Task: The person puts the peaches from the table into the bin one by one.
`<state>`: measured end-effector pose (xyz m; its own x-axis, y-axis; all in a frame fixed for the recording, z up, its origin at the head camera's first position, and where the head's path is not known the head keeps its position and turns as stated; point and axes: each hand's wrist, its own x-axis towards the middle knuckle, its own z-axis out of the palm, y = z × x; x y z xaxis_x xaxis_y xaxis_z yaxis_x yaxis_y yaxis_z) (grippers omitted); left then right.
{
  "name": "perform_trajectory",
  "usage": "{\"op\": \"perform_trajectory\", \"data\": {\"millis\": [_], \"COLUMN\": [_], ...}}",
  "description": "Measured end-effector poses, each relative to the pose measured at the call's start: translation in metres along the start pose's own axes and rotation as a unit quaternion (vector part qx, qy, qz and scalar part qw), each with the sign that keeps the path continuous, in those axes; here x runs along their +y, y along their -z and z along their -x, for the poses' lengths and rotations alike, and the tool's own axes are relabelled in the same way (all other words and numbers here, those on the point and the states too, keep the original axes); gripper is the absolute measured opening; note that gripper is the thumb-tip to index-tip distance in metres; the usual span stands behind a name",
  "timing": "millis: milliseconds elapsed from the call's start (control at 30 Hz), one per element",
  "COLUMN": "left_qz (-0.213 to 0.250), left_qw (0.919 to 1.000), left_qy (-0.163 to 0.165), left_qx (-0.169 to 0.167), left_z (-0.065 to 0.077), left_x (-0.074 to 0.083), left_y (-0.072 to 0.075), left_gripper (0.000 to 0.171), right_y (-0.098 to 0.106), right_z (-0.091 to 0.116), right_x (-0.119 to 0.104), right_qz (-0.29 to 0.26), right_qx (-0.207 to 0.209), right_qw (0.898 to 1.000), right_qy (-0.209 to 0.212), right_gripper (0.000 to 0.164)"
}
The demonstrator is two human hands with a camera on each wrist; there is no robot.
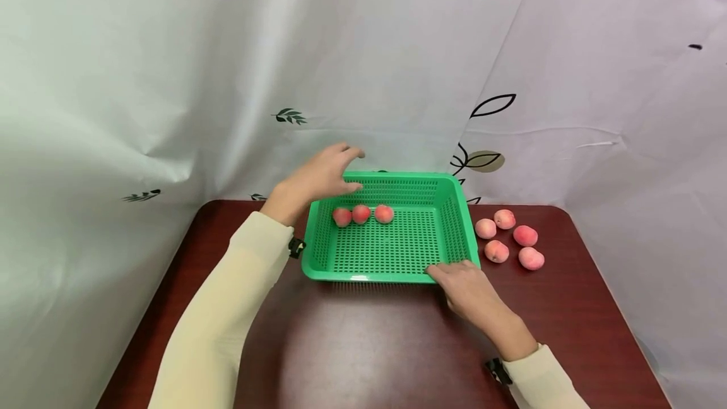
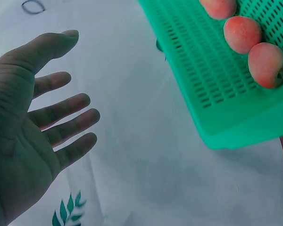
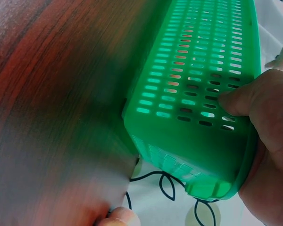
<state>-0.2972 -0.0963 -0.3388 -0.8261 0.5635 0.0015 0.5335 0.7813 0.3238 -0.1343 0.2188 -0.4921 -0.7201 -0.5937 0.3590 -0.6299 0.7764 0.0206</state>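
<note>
A green plastic basket (image 1: 386,278) with slotted walls sits on the dark wood table. Inside, toward its back left, three reddish peaches (image 1: 361,214) lie in a row. My left hand (image 1: 320,173) is over the basket's far left corner, fingers spread and holding nothing; in the left wrist view its palm and fingers show apart from the basket wall. At the near right corner my right hand (image 1: 468,289) grips the rim. The right wrist view shows that thumb (image 3: 238,100) pressed on the outer wall; the other fingers are mostly hidden behind the rim.
Several more peaches (image 1: 496,251) lie loose on the table just right of the basket. A pale printed cloth (image 1: 397,81) hangs behind the table and along its sides. The reddish-brown table (image 1: 573,333) extends in front and to both sides.
</note>
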Motion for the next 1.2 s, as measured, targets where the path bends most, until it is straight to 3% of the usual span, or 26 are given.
{"op": "perform_trajectory", "data": {"millis": [233,633,967,1200], "left_qz": [0.005,0.029,0.020,0.040], "left_qw": [0.9988,0.9921,0.9881,0.9806], "left_qy": [0.027,0.074,0.140,0.184], "left_qx": [0.040,0.098,0.062,0.056], "left_z": [0.026,0.070,0.102,0.112], "left_x": [-0.020,-0.066,-0.101,-0.128], "left_y": [0.008,0.008,-0.021,-0.044], "left_gripper": [0.068,0.057,0.055,0.061], "right_y": [-0.001,0.000,0.000,0.000], "right_z": [0.000,0.000,0.000,0.001], "right_x": [0.000,-0.002,-0.002,-0.001], "right_qz": [0.002,0.002,0.003,0.004], "right_qx": [0.007,0.010,0.011,0.018], "right_qw": [1.000,1.000,1.000,1.000], "right_qy": [0.008,0.011,0.010,0.012], "right_gripper": [0.029,0.029,0.029,0.030]}}
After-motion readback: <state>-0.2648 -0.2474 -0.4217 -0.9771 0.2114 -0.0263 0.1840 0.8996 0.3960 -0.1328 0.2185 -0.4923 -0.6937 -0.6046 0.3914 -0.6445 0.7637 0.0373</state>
